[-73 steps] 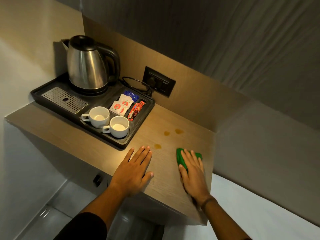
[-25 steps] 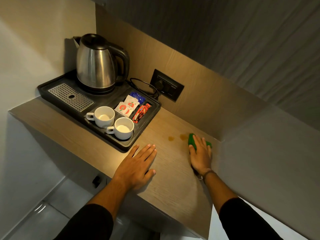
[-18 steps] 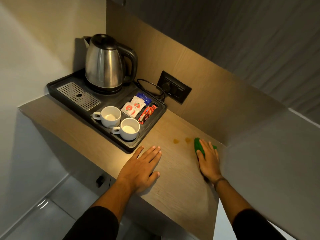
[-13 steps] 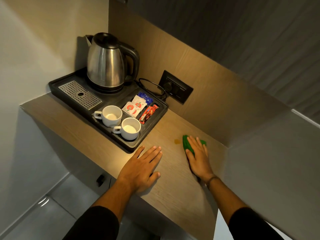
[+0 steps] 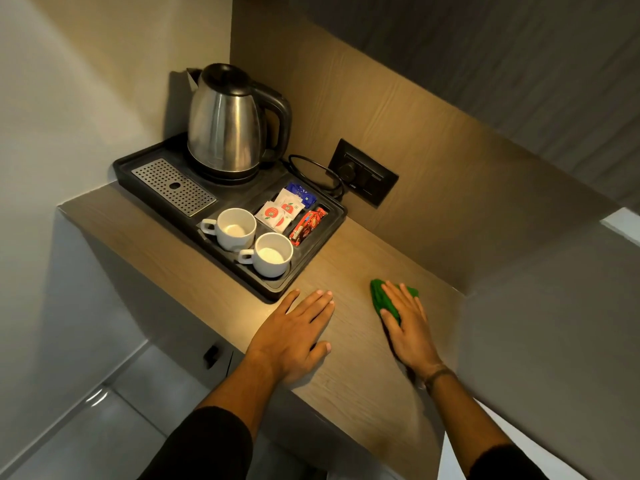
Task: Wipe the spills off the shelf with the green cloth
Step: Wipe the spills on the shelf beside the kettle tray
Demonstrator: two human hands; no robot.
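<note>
The green cloth (image 5: pixel 380 296) lies on the wooden shelf (image 5: pixel 349 348), right of centre. My right hand (image 5: pixel 407 327) presses flat on it with fingers spread, covering most of the cloth; only its left and far edges show. My left hand (image 5: pixel 294 332) rests palm down on the shelf near the front edge, holding nothing. No brown spill spots are visible on the wood around the cloth.
A black tray (image 5: pixel 304 271) sits at the left of the shelf with a steel kettle (image 5: pixel 225 123), two white cups (image 5: pixel 239 230), sachets (image 5: pixel 280 213) and a drip grate (image 5: pixel 173 187). A wall socket (image 5: pixel 363 176) with a cord is on the back panel. A grey wall (image 5: pixel 540 341) closes the right side.
My right hand slid the green cloth left and toward me over the brown spots; the spots that showed earlier are gone from view. My left hand stayed put.
</note>
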